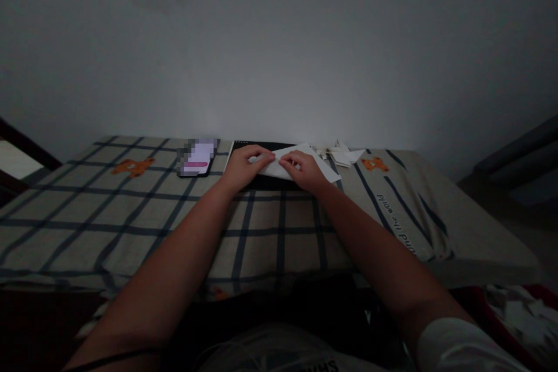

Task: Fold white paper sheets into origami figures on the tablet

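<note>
A sheet of white paper (pixel 307 154), partly folded, lies over a flat black board or book (pixel 272 185) on the cloth. My left hand (pixel 247 165) pinches the paper near its middle, thumb and fingers together. Close beside it, my right hand (pixel 303 170) does the same, its fingertips almost meeting the left ones. The paper's pointed corner sticks out past the right hand. My hands cover part of the sheet, so its full shape is hidden. Just right of the paper sit folded white paper pieces (pixel 344 155) with pointed tips.
A phone (pixel 198 157) with a lit screen lies to the left. The checked cloth (pixel 143 203) covers the surface, which meets a plain wall (pixel 279 58) at the back. At the lower right, a red-edged container (pixel 518 319) holds white scraps.
</note>
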